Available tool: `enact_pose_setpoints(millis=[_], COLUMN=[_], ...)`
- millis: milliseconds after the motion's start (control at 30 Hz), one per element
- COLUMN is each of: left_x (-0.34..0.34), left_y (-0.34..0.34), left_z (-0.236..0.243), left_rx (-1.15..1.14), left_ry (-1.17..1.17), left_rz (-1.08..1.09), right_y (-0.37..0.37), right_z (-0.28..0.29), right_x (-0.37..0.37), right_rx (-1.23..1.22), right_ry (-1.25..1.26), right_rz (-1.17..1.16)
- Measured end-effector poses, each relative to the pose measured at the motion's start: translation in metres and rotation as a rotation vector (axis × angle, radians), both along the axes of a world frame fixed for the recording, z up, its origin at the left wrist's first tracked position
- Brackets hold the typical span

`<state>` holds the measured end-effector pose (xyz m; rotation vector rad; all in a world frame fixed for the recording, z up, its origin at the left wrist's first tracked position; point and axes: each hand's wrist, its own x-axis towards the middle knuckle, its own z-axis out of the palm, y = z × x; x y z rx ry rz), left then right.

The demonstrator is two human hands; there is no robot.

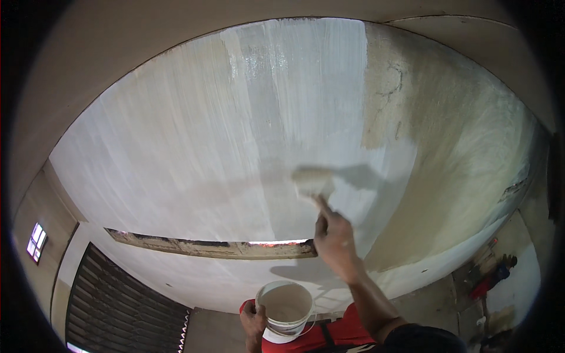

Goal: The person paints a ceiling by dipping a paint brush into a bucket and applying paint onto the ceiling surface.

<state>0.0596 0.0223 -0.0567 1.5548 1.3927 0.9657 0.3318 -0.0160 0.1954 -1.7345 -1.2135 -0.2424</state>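
My right hand (337, 244) is closed round the handle of a wide paintbrush (313, 183), raised in front of the wall. The brush head is slightly blurred, and I cannot tell whether its bristles touch the surface. Fresh white paint in vertical strokes covers most of the wall (194, 153); a beige-brown stretch shows on its right. Low in front of me, my left hand (253, 318) grips the rim of a white bucket (285, 292), thumb over the edge. Pale paint appears to lie inside the bucket, and its wire handle hangs at the right.
A long narrow slot (212, 247) with rough edges cuts through the wall below the brush. At lower left stands a dark folding metal gate (120, 300), with a small window (36, 242) beyond it. Assorted items, one red (481, 288), lie on the floor at right.
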Motion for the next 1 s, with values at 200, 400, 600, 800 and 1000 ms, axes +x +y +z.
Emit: enact_pose_setpoints(millis=[200, 400, 600, 800, 1000], left_x=[0.007, 0.01, 0.005, 0.008, 0.004], left_y=[0.004, 0.001, 0.003, -0.001, -0.001], left_z=[-0.01, -0.003, 0.003, 0.012, 0.006], left_rx=[0.024, 0.04, 0.018, 0.023, 0.035], left_ry=[-0.184, -0.172, -0.045, -0.062, -0.068], left_rz=[-0.093, -0.039, -0.041, -0.054, -0.067], right_y=[-0.006, 0.024, -0.004, -0.053, -0.061], right_z=[0.154, 0.105, -0.104, -0.238, -0.166], right_x=[0.053, 0.099, 0.073, 0.064, 0.052], right_rx=[0.334, 0.271, -0.064, -0.267, -0.195], right_ry=[-0.188, -0.325, -0.087, 0.229, 0.358], right_rz=[-0.179, -0.195, -0.172, -0.091, -0.032])
